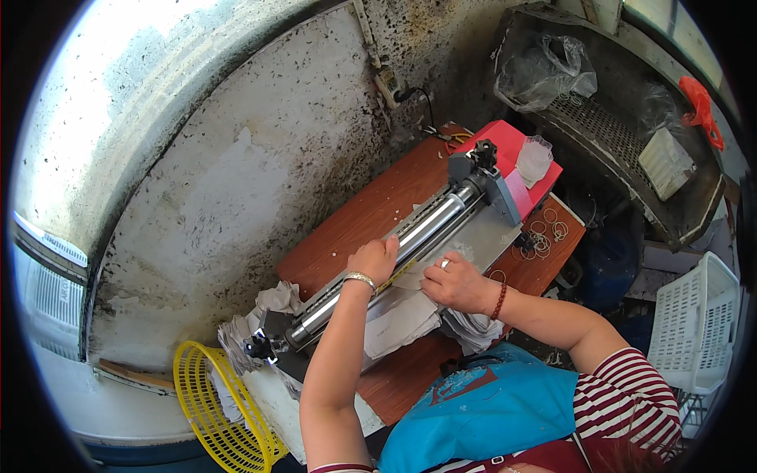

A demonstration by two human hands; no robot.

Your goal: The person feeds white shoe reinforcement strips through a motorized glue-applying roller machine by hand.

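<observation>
A roller machine with a long shiny metal roller point(430, 225) lies diagonally across the brown table. My left hand point(374, 260), with a bracelet at the wrist, is closed against the roller's near side; what its fingers hold, if anything, is hidden. Just to the right, my right hand point(459, 284), wearing a ring and a red bead bracelet, pinches the edge of a thin white sheet point(408, 277) on the feed plate. Below the hands lies a stack of white sheets point(404, 323). Another folded pile point(473, 329) sits under my right wrist.
A red machine housing point(505, 138) carries a clear plastic cup point(535, 158). Rubber bands point(540, 240) lie on the brown tabletop point(347, 225). A yellow basket point(189, 386) stands at lower left, a white crate point(694, 323) at right. Behind is a dark metal trough point(615, 142) with plastic bags.
</observation>
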